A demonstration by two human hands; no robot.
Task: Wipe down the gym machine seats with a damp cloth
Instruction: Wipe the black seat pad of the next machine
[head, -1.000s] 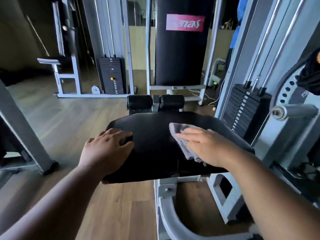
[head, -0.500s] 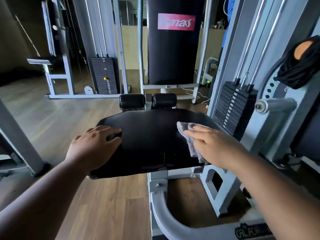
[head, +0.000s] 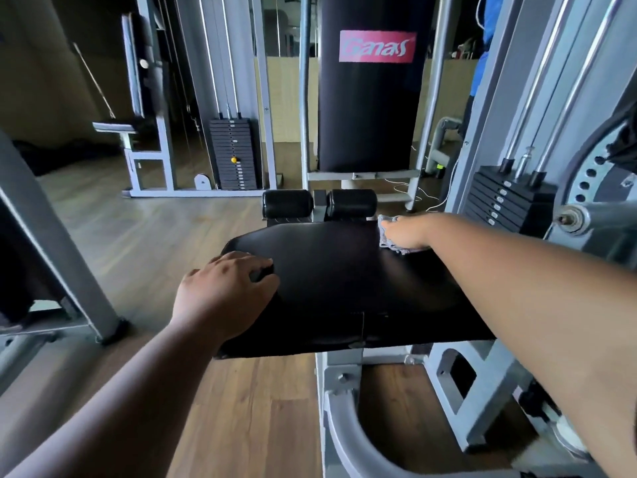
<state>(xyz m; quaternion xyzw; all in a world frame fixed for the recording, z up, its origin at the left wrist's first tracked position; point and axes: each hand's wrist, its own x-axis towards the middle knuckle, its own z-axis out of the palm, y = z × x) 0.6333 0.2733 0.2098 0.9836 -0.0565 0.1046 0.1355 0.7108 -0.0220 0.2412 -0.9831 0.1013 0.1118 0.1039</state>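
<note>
1. Black vinyl padded seat (head: 344, 288) of the grey steel gym machine lay flat before the person, its surface glossy.
2. Right hand (head: 408, 231) was pressed flat on a small grey damp cloth (head: 387, 236) at the seat's far right corner, pinning the cloth under palm and fingers rather than clenching it.
3. Left hand (head: 225, 294) rested spread and empty on the seat's near left edge, grasping nothing, evidently as a brace.
4. Risk: the cloth lay at the far rim, just beside the two black roller pads (head: 319, 203); an overrun stroke would likely push it off the edge to the wooden floor (head: 155, 243).
5. Risk: the black weight stack (head: 505, 201) stood near the outstretched right forearm; a wide sweep could knock against it.
6. Risk: the near and left portions appeared unwiped and could be missed.
</note>
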